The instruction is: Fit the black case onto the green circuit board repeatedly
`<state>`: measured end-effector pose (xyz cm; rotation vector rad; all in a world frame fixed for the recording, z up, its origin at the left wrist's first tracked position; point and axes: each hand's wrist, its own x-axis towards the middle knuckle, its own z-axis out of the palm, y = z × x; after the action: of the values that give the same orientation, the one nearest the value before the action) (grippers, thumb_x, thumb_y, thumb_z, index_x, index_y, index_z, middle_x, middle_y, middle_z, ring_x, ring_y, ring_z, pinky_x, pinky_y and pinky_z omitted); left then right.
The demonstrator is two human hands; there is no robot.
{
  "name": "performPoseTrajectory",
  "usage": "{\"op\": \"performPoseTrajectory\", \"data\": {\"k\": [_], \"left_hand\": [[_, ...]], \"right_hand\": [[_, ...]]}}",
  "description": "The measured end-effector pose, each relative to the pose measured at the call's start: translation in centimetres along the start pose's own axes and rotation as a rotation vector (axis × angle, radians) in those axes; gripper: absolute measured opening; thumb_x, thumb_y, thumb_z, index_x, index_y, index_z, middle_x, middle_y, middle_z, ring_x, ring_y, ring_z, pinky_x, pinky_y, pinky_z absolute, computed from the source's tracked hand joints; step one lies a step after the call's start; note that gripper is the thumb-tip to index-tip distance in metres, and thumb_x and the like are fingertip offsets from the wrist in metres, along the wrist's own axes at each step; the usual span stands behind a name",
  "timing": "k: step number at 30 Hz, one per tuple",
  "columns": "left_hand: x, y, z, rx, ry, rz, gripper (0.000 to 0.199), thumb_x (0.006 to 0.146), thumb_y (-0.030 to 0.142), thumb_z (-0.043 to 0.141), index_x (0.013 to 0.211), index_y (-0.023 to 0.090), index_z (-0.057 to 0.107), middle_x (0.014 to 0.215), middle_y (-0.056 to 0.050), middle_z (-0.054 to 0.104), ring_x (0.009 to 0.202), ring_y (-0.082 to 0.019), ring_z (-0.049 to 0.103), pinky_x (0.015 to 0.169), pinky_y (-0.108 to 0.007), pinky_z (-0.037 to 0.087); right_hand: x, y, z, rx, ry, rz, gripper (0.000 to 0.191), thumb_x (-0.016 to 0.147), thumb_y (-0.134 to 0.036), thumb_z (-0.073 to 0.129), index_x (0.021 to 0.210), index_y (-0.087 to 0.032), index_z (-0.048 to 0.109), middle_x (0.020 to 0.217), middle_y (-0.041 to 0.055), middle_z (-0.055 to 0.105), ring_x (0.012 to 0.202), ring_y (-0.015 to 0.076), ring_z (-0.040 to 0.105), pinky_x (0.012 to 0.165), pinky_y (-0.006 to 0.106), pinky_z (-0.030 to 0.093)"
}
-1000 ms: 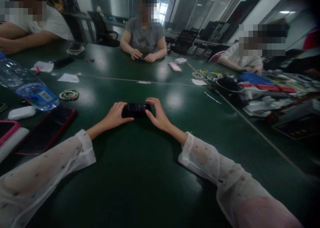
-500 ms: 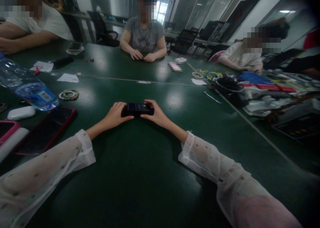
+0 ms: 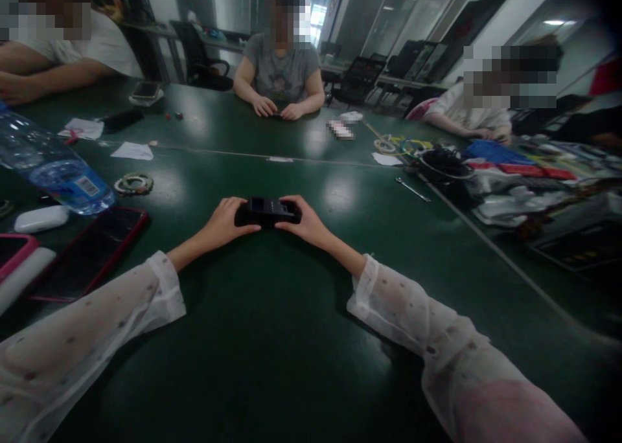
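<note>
A small black device [image 3: 269,211] with a dark screen and what look like small buttons lies level at the middle of the green table [image 3: 272,313]. Around its left end my left hand [image 3: 227,220] is closed, thumb along the near side. My right hand [image 3: 305,221] grips the right end the same way, its fingers partly behind the device. Whether the device touches the tabletop I cannot tell. Nearest to my left hand are a beaded bracelet [image 3: 133,184] and a phone with a red edge [image 3: 104,249].
A large water bottle [image 3: 58,164] leans in at the left, beside a white case [image 3: 41,219]. A wrench [image 3: 412,189] lies to the right, before a heap of cables [image 3: 442,163] and bags. Three people sit around the table, one directly opposite [image 3: 279,61].
The device has tilted slightly between my hands, so its top face shows a little differently, and my right fingers have shifted slightly. My arms stay in place.
</note>
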<state>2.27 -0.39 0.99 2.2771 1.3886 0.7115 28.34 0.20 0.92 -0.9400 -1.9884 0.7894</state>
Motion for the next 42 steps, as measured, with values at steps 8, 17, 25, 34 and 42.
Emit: {"op": "performPoseTrajectory", "data": {"k": [8,17,25,34,42], "left_hand": [[0.1,-0.2,0.0,0.039,-0.043,0.027,0.054,0.082,0.060,0.060,0.117,0.019,0.057,0.127,-0.012,0.055,0.124,-0.031,0.045,0.102,-0.049,0.041],[0.1,0.0,-0.3,0.024,-0.067,0.038,0.055,0.084,0.059,0.059,0.121,0.018,0.056,0.125,-0.011,0.057,0.120,-0.030,0.047,0.099,-0.047,0.042],[0.1,0.1,-0.4,0.026,-0.073,0.029,0.057,0.083,0.061,0.059,0.122,0.019,0.055,0.125,-0.011,0.057,0.120,-0.030,0.047,0.100,-0.048,0.042],[0.1,-0.1,-0.2,0.036,-0.072,0.032,0.059,0.084,0.061,0.059,0.124,0.018,0.055,0.126,-0.011,0.057,0.120,-0.030,0.047,0.100,-0.047,0.042],[0.0,-0.1,-0.2,0.033,-0.057,0.036,0.058,0.084,0.060,0.059,0.124,0.018,0.055,0.126,-0.011,0.057,0.121,-0.030,0.047,0.100,-0.048,0.042]], "right_hand": [[-0.1,-0.2,0.2,0.079,0.126,0.063,0.060,0.074,-0.055,0.073,0.119,-0.024,0.048,0.114,0.0084,0.062,0.106,0.0249,0.063,0.093,0.044,0.052],[-0.1,0.7,-0.1,-0.033,0.444,0.145,0.059,0.077,-0.057,0.069,0.120,-0.024,0.045,0.114,0.0088,0.059,0.108,0.0256,0.059,0.097,0.046,0.048],[0.0,2.4,0.0,-0.084,0.427,0.231,0.053,0.076,-0.036,0.071,0.118,-0.019,0.043,0.115,0.0126,0.055,0.108,0.0269,0.057,0.098,0.048,0.047],[0.0,2.6,0.2,-0.305,0.509,0.157,0.073,0.074,-0.038,0.073,0.134,-0.021,0.035,0.126,0.0151,0.043,0.116,0.0304,0.048,0.103,0.053,0.041],[0.0,3.1,0.3,-0.292,0.460,0.148,0.066,0.078,-0.038,0.070,0.132,-0.022,0.037,0.122,0.0138,0.045,0.115,0.0311,0.048,0.101,0.056,0.042]]}}
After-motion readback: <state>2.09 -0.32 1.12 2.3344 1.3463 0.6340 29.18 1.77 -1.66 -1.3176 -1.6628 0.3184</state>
